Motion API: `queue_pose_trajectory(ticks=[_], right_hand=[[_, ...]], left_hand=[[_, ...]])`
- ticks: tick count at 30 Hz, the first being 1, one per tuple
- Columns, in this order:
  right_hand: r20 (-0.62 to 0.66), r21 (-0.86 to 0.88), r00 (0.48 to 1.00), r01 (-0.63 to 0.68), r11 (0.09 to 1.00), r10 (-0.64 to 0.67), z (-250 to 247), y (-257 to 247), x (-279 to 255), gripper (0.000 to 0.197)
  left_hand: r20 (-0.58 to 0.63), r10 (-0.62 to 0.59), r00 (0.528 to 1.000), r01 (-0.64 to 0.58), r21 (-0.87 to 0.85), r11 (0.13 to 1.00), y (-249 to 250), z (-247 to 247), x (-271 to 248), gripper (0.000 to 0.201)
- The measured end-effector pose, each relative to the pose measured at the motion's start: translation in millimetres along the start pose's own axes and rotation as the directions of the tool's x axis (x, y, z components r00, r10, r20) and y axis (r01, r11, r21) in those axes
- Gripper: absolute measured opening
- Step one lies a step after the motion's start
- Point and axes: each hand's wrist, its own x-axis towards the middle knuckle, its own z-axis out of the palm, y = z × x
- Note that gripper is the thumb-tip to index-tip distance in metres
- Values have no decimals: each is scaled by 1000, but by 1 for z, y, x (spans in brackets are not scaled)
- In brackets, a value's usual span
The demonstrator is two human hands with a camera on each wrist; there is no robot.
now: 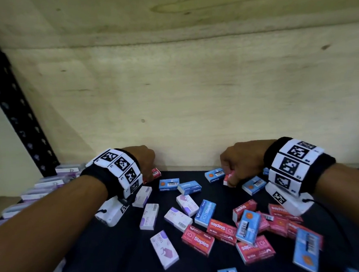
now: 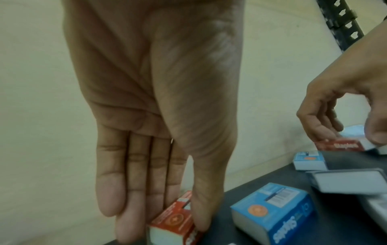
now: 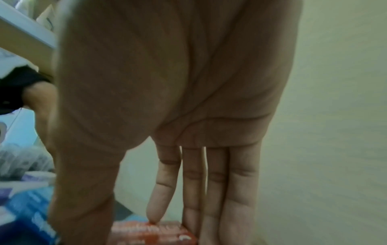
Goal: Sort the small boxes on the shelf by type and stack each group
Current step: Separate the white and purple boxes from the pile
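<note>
Red, blue and white-purple small boxes lie scattered on the dark shelf mat [image 1: 118, 255]. At the back left, against the back panel, my left hand [image 1: 149, 175] pinches a red staples box [image 1: 155, 172] between thumb and straight fingers; the left wrist view shows this box [image 2: 171, 220] standing on the mat. At the back right my right hand [image 1: 229, 179] grips another red staples box [image 1: 227, 177], thumb on one side and fingers on the other, as the right wrist view shows [image 3: 150, 232]. A red group [image 1: 222, 232] and blue boxes [image 1: 248, 226] lie nearer me.
White-purple boxes [image 1: 41, 190] are lined up in stacks at the far left beside a black perforated upright [image 1: 14, 104]. A wooden back panel [image 1: 192, 93] closes the shelf behind both hands. Blue boxes [image 1: 169, 184] lie between the hands.
</note>
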Motion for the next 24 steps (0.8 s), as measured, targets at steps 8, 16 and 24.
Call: queue_pose_trajectory(ticks=[8, 16, 24], right_hand=[[-125, -117, 958, 245, 962, -259, -25, -61, 31, 33], [-39, -268, 892, 424, 865, -450, -36, -101, 72, 14], [-70, -247, 879, 443, 862, -472, -29, -99, 77, 17]], left_hand=[[-52, 8, 999, -7, 21, 1000, -14, 7, -12, 45], [109, 32, 994, -28, -39, 999, -23, -20, -29, 32], [188, 58, 980, -29, -157, 987, -11, -11, -46, 37]])
